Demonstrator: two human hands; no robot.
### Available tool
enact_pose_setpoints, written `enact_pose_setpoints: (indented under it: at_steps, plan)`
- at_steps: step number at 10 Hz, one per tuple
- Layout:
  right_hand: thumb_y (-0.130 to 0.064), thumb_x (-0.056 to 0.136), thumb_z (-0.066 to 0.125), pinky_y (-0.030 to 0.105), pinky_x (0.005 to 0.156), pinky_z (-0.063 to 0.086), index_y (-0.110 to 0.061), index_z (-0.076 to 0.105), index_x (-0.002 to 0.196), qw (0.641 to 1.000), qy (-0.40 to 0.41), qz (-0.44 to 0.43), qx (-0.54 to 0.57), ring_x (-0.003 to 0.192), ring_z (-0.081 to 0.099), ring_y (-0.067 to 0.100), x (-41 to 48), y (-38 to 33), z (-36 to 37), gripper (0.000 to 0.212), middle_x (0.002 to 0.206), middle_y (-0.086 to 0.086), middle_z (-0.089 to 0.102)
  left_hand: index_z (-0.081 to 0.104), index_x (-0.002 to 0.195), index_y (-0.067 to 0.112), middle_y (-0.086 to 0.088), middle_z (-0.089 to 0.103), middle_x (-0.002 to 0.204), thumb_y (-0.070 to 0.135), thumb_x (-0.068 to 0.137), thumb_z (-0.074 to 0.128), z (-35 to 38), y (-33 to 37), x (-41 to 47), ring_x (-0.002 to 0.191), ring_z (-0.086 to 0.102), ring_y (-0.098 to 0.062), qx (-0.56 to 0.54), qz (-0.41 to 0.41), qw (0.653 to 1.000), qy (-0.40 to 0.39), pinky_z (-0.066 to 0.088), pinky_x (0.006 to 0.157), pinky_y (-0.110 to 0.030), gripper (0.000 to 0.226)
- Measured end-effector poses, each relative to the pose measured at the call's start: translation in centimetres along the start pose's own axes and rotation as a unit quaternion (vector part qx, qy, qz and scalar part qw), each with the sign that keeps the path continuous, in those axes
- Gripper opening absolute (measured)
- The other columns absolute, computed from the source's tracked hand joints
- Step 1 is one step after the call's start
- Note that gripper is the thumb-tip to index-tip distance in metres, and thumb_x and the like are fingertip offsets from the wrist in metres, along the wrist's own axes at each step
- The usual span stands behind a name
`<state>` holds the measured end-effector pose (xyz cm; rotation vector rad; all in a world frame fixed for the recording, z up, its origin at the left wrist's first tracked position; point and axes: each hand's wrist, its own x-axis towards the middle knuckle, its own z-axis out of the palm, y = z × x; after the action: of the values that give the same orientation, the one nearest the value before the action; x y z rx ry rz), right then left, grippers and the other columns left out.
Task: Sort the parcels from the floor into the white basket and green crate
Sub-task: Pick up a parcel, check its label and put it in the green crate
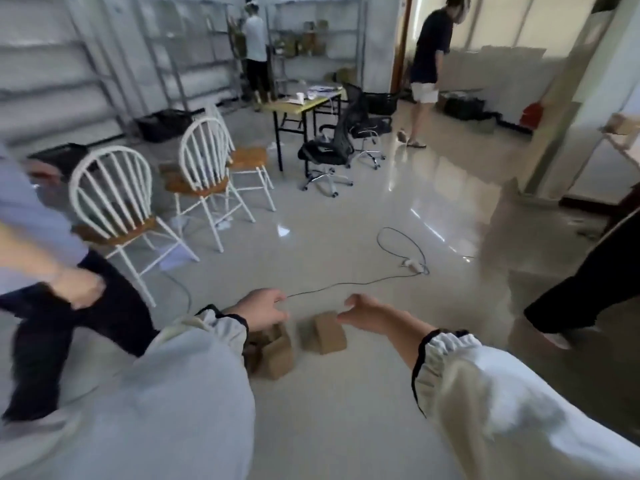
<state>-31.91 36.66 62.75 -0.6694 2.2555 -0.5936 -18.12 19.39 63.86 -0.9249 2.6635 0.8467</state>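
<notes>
Two brown cardboard parcels lie on the shiny floor in front of me: a larger one (277,355) under my left wrist and a smaller one (329,332) between my hands. My left hand (263,308) hovers above the larger parcel with loosely curled fingers that hold nothing. My right hand (367,313) reaches in from the right with spread, relaxed fingers just beside the smaller parcel, apart from it. Neither the white basket nor the green crate is in view.
A person (52,271) crouches close at my left; another person's leg (571,306) stands at right. White spindle chairs (117,209), a black cable with a power strip (412,266), office chairs (329,150) and a yellow table (304,103) lie beyond.
</notes>
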Motion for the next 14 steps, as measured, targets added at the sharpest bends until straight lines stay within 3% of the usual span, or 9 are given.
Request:
enact_pose_setpoints:
  at_steps: [1,3,5,8,10,11,12,13,14]
  plan:
    - [-0.028,0.083,0.063,0.012,0.046,0.039,-0.014,0.053,0.122,0.999,-0.041,-0.011,-0.002,0.076,0.056,0.013,2.8,-3.4,3.9,0.042,0.110,0.008,0.056,0.054,0.128,0.014,-0.006,0.058,0.127,0.034,0.086,0.062,-1.2,-5.9,-0.7,0.113,0.056,-0.023,-0.029,-0.055,0.998,0.021,0.042,0.087,-0.026,0.047]
    - [-0.041,0.082,0.057,0.020,0.051,0.030,-0.022,0.057,0.090,0.979,-0.107,-0.076,-0.155,0.070,0.052,0.010,10.8,-8.4,9.1,0.021,0.080,-0.004,0.056,0.061,0.112,0.011,-0.010,0.063,0.113,0.020,0.089,0.058,-1.2,-14.8,0.2,0.111,0.058,-0.028,-0.109,-0.157,0.981,0.025,0.045,0.094,-0.034,0.025]
    - [-0.035,0.085,0.058,0.021,0.052,0.033,-0.021,0.046,0.064,0.971,-0.166,-0.076,-0.153,0.061,0.044,0.007,21.8,-8.6,12.1,0.029,0.068,-0.007,0.047,0.058,0.121,0.007,-0.009,0.061,0.118,0.019,0.091,0.054,0.4,-19.1,6.8,0.102,0.056,-0.021,-0.136,-0.227,0.964,0.031,0.036,0.070,-0.013,0.032]
    - [-0.026,0.082,0.061,0.021,0.047,0.031,-0.023,0.038,0.062,0.976,-0.174,-0.003,-0.131,0.056,0.040,0.010,43.8,1.4,21.2,0.031,0.065,-0.003,0.043,0.055,0.127,0.005,-0.013,0.058,0.126,0.023,0.094,0.054,12.2,-27.1,25.7,0.116,0.055,-0.027,-0.156,-0.249,0.955,-0.026,0.042,0.092,-0.029,0.038]
    - [-0.026,0.088,0.053,0.022,0.059,0.036,-0.026,0.035,0.065,0.969,-0.186,-0.015,-0.160,0.067,0.041,0.011,58.7,9.6,32.1,0.029,0.071,-0.007,0.037,0.057,0.095,0.012,-0.009,0.060,0.094,0.023,0.092,0.051,27.6,-37.9,41.8,0.097,0.060,-0.031,-0.158,-0.194,0.968,-0.026,0.040,0.071,-0.028,0.013]
    - [-0.023,0.089,0.053,0.027,0.064,0.039,-0.014,0.054,0.090,0.976,-0.172,-0.005,-0.135,0.067,0.043,0.014,64.7,12.3,36.8,0.009,0.075,-0.001,0.045,0.055,0.118,0.010,-0.009,0.058,0.119,0.027,0.089,0.060,34.3,-42.0,47.7,0.112,0.054,-0.029,-0.193,-0.194,0.962,-0.022,0.044,0.087,-0.033,0.035]
    - [-0.024,0.092,0.050,0.022,0.058,0.036,-0.013,0.050,0.096,0.975,-0.157,-0.025,-0.157,0.061,0.038,0.009,69.5,14.3,40.6,0.011,0.072,-0.003,0.042,0.045,0.138,0.015,-0.004,0.051,0.137,0.036,0.085,0.064,39.3,-45.3,52.1,0.121,0.050,-0.023,-0.195,-0.197,0.961,-0.016,0.042,0.102,-0.037,0.060]
    - [-0.027,0.093,0.051,0.023,0.057,0.037,-0.014,0.053,0.098,0.981,-0.140,-0.024,-0.130,0.060,0.039,0.007,72.4,15.6,43.5,0.014,0.071,-0.004,0.044,0.039,0.143,0.018,-0.004,0.047,0.141,0.041,0.083,0.066,42.4,-47.3,54.7,0.125,0.048,-0.023,-0.206,-0.212,0.955,0.007,0.043,0.101,-0.037,0.069]
    - [-0.031,0.092,0.052,0.019,0.050,0.036,-0.016,0.056,0.109,0.990,-0.133,0.000,-0.047,0.065,0.048,0.008,73.2,17.2,45.9,0.022,0.078,-0.004,0.052,0.053,0.125,0.021,-0.003,0.060,0.120,0.044,0.085,0.062,44.1,-48.4,55.5,0.099,0.060,-0.019,-0.206,-0.213,0.955,-0.014,0.050,0.066,-0.024,0.047]
